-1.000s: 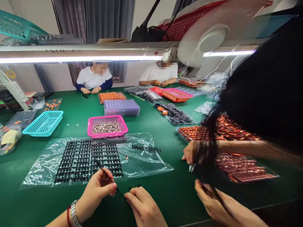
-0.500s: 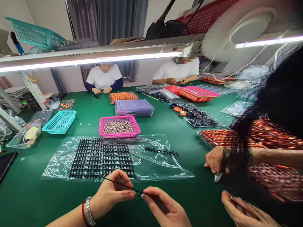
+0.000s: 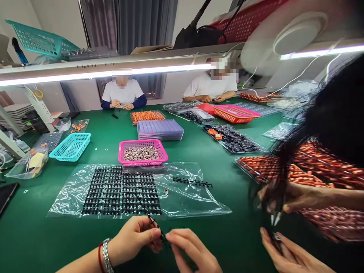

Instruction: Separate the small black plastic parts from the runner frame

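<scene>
My left hand (image 3: 142, 235) pinches a thin black toothed strip (image 3: 155, 223), which slants down to the right between thumb and fingers. The fingers of my right hand (image 3: 193, 248) are closed at the strip's lower end; any small part between them is too hidden to make out. Beyond my hands lies a clear plastic sheet (image 3: 182, 206) with rows of black strips (image 3: 122, 191). On its right part are one separate strip (image 3: 192, 182) and a small metal ring (image 3: 166, 192). Behind the sheet stands a pink basket (image 3: 143, 163) full of small metal rings.
At the right, a co-worker's hands (image 3: 298, 197) work with a pointed tool beside trays of orange parts (image 3: 261, 167). A turquoise basket (image 3: 71, 147) and a dark phone (image 3: 8, 197) are at the left. Two people sit across the table, behind stacked purple trays (image 3: 160, 130).
The strip has turned to a steeper slant as my left hand tilted. My right hand has shifted slightly left and down. The co-worker's tool hand at the right has moved over the other hand.
</scene>
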Demonstrator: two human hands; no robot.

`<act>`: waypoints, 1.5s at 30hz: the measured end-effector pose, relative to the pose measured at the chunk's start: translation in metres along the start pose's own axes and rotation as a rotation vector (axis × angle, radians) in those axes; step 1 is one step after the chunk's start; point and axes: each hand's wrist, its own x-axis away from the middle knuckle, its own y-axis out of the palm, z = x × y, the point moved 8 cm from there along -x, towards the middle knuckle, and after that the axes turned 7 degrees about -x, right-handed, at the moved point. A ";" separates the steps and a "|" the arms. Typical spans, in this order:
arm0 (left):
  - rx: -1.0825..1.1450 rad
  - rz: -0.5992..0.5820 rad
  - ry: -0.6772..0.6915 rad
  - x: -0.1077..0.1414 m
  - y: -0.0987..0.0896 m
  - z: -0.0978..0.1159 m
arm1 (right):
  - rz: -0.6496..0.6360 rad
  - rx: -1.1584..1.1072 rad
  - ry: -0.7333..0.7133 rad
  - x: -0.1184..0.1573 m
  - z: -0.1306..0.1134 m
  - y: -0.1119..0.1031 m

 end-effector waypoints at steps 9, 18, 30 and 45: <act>-0.282 0.026 -0.019 0.005 0.003 -0.003 | -0.238 -0.372 0.599 0.000 0.037 0.025; 0.018 -0.199 -0.184 0.005 0.015 -0.016 | -0.291 -0.365 0.465 -0.007 0.022 0.025; 0.192 -0.183 -0.229 0.004 0.011 -0.012 | -0.104 0.140 -0.099 -0.010 -0.006 0.010; -0.154 0.068 -0.035 -0.005 -0.010 -0.005 | -0.263 0.227 0.171 0.015 0.037 0.015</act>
